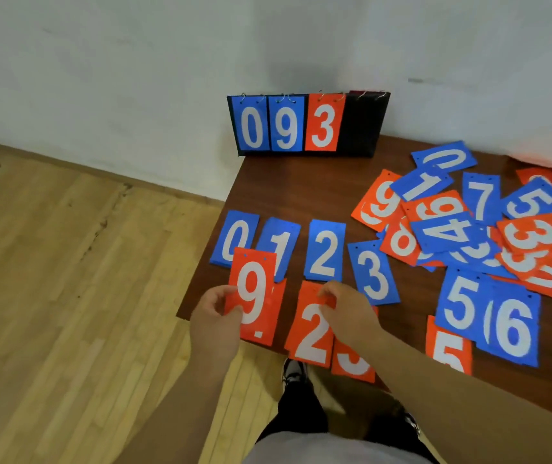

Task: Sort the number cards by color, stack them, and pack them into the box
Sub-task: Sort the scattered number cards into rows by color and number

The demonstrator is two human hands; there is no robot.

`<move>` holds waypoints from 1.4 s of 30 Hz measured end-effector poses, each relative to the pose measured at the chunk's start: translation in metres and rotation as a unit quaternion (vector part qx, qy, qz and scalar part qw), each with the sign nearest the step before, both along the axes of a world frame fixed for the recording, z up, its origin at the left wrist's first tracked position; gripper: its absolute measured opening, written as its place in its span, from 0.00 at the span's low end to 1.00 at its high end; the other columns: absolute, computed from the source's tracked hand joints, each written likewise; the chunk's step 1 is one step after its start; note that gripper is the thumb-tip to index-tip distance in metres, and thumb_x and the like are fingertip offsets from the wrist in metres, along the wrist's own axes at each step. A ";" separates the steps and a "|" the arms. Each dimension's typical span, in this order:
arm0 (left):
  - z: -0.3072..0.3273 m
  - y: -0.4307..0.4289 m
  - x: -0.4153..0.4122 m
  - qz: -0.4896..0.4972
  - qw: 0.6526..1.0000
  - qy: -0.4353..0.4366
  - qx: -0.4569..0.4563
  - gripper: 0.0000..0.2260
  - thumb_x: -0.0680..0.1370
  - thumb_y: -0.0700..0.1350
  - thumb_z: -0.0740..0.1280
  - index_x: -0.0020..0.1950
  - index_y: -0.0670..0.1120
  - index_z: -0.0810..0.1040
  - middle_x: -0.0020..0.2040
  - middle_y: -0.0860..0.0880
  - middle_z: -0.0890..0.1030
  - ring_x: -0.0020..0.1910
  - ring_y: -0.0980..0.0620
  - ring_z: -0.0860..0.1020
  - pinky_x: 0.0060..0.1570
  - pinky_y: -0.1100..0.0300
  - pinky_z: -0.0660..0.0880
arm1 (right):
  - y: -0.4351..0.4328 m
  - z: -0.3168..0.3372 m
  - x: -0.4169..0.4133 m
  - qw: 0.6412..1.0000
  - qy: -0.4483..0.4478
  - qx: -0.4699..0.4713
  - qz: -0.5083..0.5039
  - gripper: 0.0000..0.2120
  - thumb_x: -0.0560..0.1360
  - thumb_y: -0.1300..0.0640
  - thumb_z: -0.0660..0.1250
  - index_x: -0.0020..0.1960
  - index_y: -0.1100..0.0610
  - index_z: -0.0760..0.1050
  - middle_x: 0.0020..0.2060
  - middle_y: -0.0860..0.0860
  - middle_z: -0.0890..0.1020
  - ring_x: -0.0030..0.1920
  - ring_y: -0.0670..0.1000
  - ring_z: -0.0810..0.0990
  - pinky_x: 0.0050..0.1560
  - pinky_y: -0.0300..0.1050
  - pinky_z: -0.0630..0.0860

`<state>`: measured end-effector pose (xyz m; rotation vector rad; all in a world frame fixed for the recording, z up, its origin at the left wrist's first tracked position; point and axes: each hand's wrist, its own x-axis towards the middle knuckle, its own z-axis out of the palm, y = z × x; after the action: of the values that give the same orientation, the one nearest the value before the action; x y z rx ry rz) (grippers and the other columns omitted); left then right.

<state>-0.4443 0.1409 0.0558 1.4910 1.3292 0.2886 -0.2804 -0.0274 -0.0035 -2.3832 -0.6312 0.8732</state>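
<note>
Over the near-left corner of the table (301, 182), the left hand (216, 316) pinches the red 9 card (256, 296) by its left edge, the card overlapping the blue 0 card (234, 236). The right hand (348, 309) curls thumb and fingers onto the top edge of the red 2 card (311, 333), which lies flat. A mixed pile (485, 226) sits to the right.

I see left hand (216, 313) pinching red 9 card (259, 296), right hand (346, 311) pinching red 2 card (311, 333), near front-left corner of table (301, 182).
</note>
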 end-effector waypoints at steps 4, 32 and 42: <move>-0.003 0.003 0.009 -0.034 0.999 0.007 -0.021 0.12 0.78 0.38 0.71 0.53 0.55 0.78 0.54 0.53 0.82 0.53 0.52 0.82 0.44 0.60 0.81 | 0.002 0.011 -0.001 0.993 -0.113 -0.022 -0.012 0.09 0.74 0.49 0.73 0.49 0.45 0.74 0.50 0.41 0.76 0.53 0.45 0.73 0.55 0.43 0.75; -0.001 -0.475 0.271 -0.541 0.839 -0.049 0.022 0.15 0.75 0.42 0.73 0.53 0.62 0.77 0.49 0.57 0.82 0.45 0.58 0.82 0.44 0.62 0.80 | -0.496 0.070 0.127 0.912 -0.023 0.129 -0.390 0.12 0.76 0.61 0.71 0.51 0.45 0.79 0.43 0.41 0.83 0.41 0.39 0.82 0.38 0.32 0.77; -0.061 -0.634 0.293 -0.661 0.742 0.056 0.097 0.14 0.76 0.46 0.73 0.59 0.53 0.76 0.47 0.55 0.79 0.50 0.52 0.78 0.49 0.58 0.76 | -0.649 0.012 0.148 0.939 0.002 -0.035 -0.342 0.04 0.74 0.54 0.70 0.48 0.48 0.78 0.43 0.44 0.82 0.44 0.47 0.80 0.47 0.42 0.77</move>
<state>-0.1515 -0.4936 -0.0055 2.2704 0.0478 -0.6194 -0.1321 -0.6769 0.0088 -2.3991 0.2473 0.5856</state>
